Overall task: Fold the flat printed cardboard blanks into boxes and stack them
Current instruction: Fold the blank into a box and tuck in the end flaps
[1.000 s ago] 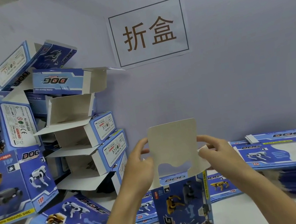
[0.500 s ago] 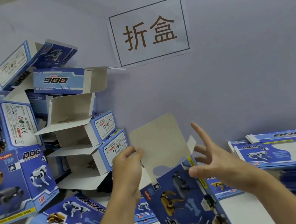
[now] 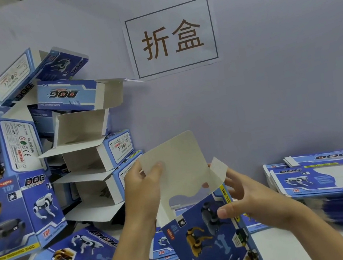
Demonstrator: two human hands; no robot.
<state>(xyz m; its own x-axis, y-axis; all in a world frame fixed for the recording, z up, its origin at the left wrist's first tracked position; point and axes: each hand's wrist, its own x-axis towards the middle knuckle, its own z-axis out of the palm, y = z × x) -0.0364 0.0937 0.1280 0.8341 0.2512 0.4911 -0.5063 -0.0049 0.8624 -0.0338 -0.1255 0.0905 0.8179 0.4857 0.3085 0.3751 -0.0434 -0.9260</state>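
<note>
Box (image 3: 215, 242), one, held by two hands: left (image 3: 142, 198), right (image 3: 248, 204).

Single head-worn wide-angle view, close above hands, facing forward toward wall sign (image 3: 170, 37); edges bowed, probably lens distortion. No second view.

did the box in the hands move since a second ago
Yes. The box stood upright a second ago; now it tilts, its top flap leaning left toward the stack of folded boxes, held by the left hand and right hand.
</note>
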